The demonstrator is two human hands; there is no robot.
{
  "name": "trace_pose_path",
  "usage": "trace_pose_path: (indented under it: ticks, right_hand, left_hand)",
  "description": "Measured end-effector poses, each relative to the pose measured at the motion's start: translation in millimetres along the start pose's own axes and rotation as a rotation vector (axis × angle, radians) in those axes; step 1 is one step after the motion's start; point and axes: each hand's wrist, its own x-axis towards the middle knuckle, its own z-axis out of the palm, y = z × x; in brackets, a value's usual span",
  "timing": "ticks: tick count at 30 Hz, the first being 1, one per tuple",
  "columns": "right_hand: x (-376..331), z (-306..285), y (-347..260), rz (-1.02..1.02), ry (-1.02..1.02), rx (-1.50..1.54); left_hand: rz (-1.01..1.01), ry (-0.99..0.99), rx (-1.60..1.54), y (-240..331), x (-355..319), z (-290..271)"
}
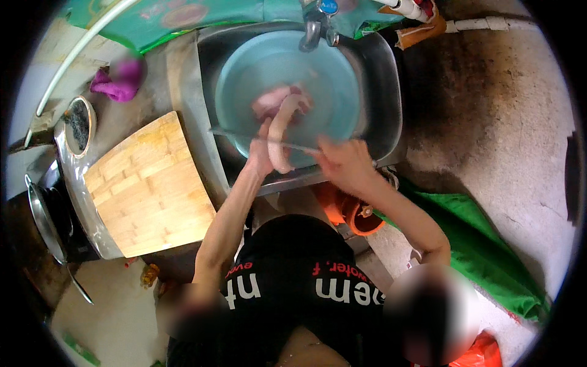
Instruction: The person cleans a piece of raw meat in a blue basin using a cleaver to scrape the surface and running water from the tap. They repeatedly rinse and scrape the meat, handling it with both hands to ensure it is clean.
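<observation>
Pale meat strip (280, 137) hangs over near rim of blue basin (244, 73), long axis running from rim toward faucet (315, 27). Left hand (262, 153) closed on strip at rim. Right hand (342, 160) just beside, fingers curled, contents unclear.

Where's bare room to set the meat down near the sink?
The wooden cutting board left of the sink shows nothing on it. A bare counter strip runs between the board and the purple cloth. Crowded: the blue basin fills the sink, holding meat under the tap, with the left hand and right hand at its near rim.
</observation>
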Motion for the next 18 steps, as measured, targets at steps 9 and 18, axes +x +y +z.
trace_pose_path:
  ticks: [9,18]
  right_hand:
    - [-12,24,-6,-0.013,0.039,-0.059]
    - [-10,19,1,-0.052,-0.016,-0.007]
  left_hand:
    - [0.022,0.021,-0.047,-3,4,5]
    - [0.073,-0.082,-0.035,-15,30,-29]
